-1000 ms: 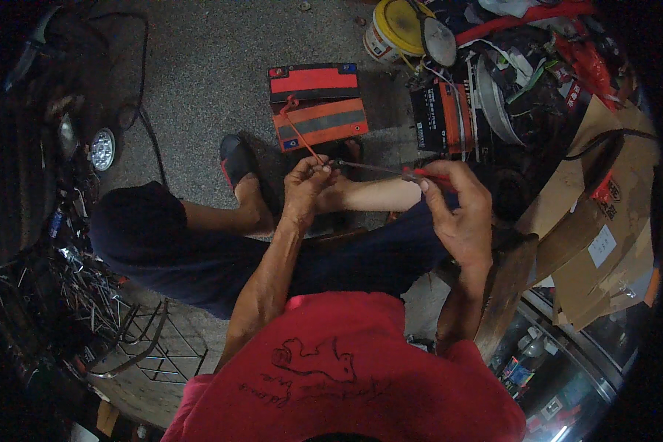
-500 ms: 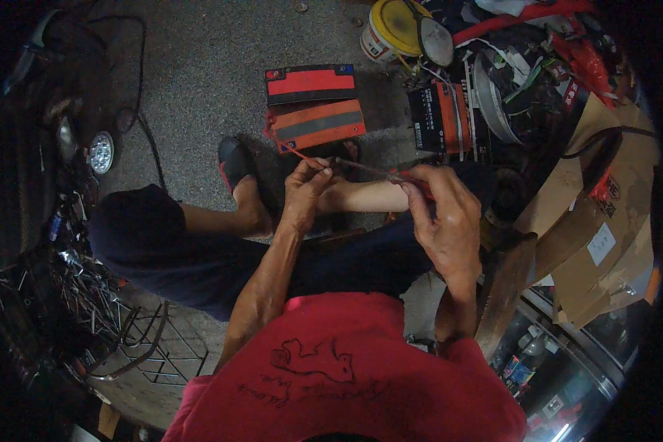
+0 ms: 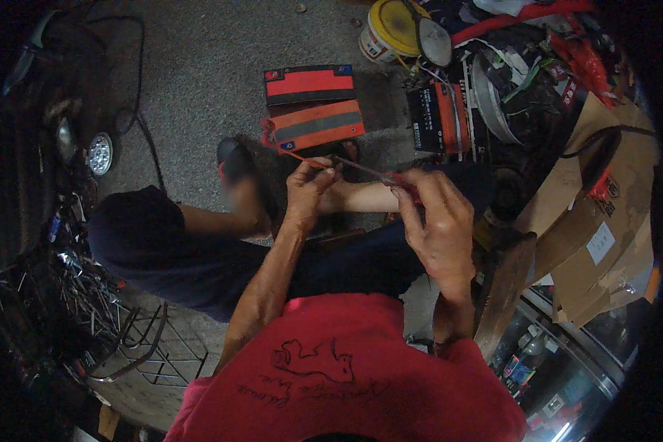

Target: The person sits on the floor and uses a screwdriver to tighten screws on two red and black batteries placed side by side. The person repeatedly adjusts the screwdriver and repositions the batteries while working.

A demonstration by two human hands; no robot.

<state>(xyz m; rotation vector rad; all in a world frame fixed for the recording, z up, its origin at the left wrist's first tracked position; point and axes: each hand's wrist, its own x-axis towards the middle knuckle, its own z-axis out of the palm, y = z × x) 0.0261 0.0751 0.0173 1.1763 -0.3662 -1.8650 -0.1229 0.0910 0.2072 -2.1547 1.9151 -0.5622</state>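
Observation:
My left hand (image 3: 309, 184) pinches an orange wire (image 3: 293, 154) between thumb and fingertips. The wire runs back to the near corner of an orange battery (image 3: 320, 127) with a grey stripe. In my right hand (image 3: 442, 217) is a thin-shafted tool with a red handle that looks like a screwdriver (image 3: 365, 169). Its tip reaches the fingertips of the left hand; whether it touches the wire is too small to tell. Just beyond the orange battery lies a red and black battery (image 3: 309, 85).
An orange and black box (image 3: 440, 118) stands right of the batteries, below a yellow-lidded bucket (image 3: 389, 29). Cardboard (image 3: 597, 243) and clutter fill the right side. On the left are a round lamp (image 3: 101, 153), a black cable (image 3: 141, 88), loose metal tools (image 3: 88, 295) and a wire rack (image 3: 158, 346).
My right hand has shifted slightly left and down, and the tool's shaft has tilted with it. My left hand still pinches the wire, nearly in place.

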